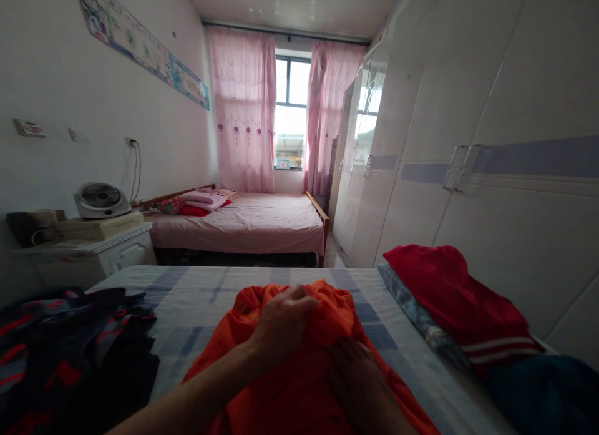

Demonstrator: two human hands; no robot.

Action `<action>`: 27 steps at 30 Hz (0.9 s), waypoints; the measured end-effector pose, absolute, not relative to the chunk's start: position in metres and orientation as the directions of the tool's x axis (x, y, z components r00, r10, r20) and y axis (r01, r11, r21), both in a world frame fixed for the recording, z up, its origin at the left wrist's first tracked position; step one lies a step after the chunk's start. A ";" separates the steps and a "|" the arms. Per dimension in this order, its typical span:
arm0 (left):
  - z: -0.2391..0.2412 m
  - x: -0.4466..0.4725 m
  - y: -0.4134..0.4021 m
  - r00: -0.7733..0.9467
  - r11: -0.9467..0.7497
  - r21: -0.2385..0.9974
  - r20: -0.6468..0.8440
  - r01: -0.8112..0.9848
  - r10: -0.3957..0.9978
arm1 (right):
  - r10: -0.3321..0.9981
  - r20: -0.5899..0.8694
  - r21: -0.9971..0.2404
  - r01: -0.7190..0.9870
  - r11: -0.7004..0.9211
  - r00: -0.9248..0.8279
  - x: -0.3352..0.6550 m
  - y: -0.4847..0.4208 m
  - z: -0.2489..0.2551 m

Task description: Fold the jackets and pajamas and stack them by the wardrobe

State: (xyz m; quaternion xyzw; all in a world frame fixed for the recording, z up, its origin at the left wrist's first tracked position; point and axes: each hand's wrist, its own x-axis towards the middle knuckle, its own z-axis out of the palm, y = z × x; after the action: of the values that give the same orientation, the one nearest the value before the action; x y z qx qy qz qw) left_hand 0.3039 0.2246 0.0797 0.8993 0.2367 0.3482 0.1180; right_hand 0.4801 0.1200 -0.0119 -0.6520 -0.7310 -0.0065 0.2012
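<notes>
An orange garment (281, 385) lies spread on the near bed, its far edge crumpled. My left hand (285, 322) is closed on the cloth near that far edge, with the fingers pinching a fold. Lower and to the right, my right hand (358, 376) rests on the same garment, its fingers stretched out along the fabric. Which kind of garment it is cannot be made out.
Dark clothes with red patches (60, 347) are heaped at left. At right lie a red garment (458, 291), blue denim (421, 316) and dark teal cloth (547, 391). Beyond are a cabinet (126, 254) with a fan (103, 199), a pink-covered bed (253, 223) and a wardrobe (435, 141).
</notes>
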 end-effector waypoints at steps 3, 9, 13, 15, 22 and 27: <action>0.099 0.297 0.245 0.328 -0.870 0.433 0.807 0.236 0.491 | 0.963 0.262 -0.274 0.952 0.138 -0.064 0.483 0.121 -0.014; 0.065 0.280 0.198 0.792 -0.919 0.346 0.500 0.190 0.351 | 0.833 0.535 -0.418 0.901 0.120 0.138 0.490 0.127 -0.030; 0.058 0.270 0.193 0.901 -0.818 0.488 0.132 0.303 0.413 | 0.640 0.745 -0.412 0.885 0.218 0.189 0.486 0.122 -0.020; 0.071 0.273 0.214 0.817 -0.763 0.496 0.167 0.414 0.552 | 0.644 0.763 -0.331 0.892 0.308 0.060 0.481 0.118 -0.012; 0.071 0.308 0.302 0.714 -0.693 0.319 0.066 0.647 0.697 | 0.907 0.330 -0.372 0.846 0.381 -0.262 0.463 0.115 -0.002; 0.055 0.318 0.323 0.675 -0.640 0.253 -0.084 0.726 0.733 | 0.923 0.312 -0.435 0.830 0.349 -0.225 0.462 0.112 0.003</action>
State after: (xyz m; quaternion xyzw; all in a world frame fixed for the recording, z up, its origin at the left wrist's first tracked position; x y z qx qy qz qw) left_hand 0.3184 0.3227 0.0545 0.9053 0.4028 0.0134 0.1340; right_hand 0.4620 0.1116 0.0034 -0.5638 -0.7775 0.0883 0.2643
